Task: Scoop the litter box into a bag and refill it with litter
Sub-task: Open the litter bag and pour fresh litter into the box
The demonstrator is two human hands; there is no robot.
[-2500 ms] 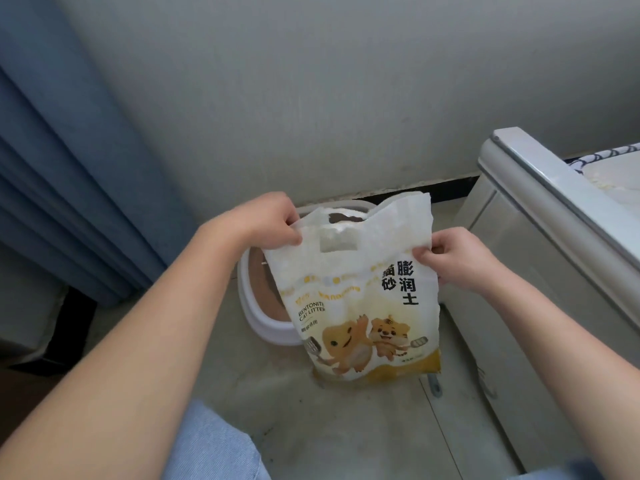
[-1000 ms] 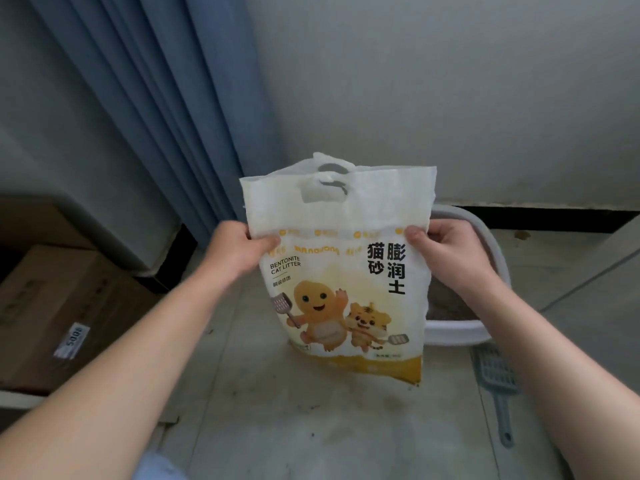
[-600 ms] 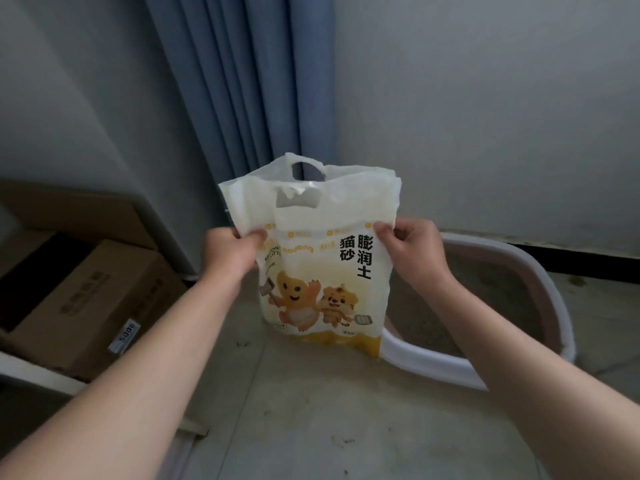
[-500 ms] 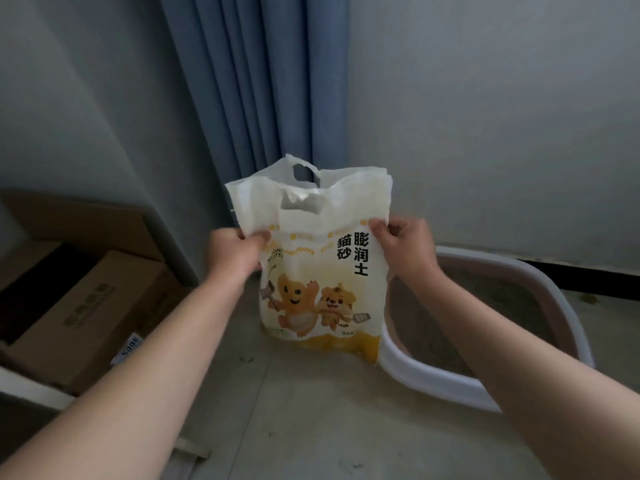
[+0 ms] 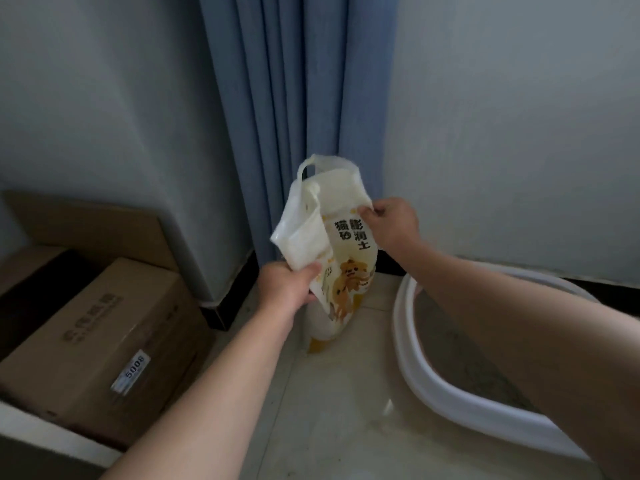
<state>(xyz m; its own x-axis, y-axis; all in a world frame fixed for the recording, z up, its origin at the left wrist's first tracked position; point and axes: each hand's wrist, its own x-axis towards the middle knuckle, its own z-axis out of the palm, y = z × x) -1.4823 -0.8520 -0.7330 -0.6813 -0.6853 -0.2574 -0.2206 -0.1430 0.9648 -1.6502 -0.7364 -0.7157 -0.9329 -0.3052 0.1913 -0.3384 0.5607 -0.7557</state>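
In the head view, a white and yellow bag of cat litter (image 5: 341, 258) stands on the pale tiled floor (image 5: 332, 410), in front of a blue curtain (image 5: 298, 109). The left hand (image 5: 289, 285) grips the near upper edge of the bag, its fingers closed on the plastic. The right hand (image 5: 393, 225) pinches the far upper edge, fingers closed on it too. The top of the bag seems pulled apart between them, though the blur makes this hard to confirm. Just to the right of the bag is the litter box (image 5: 446, 393), with a white rim and grey litter inside. On the left stands a cardboard box (image 5: 104, 341) with a small label.
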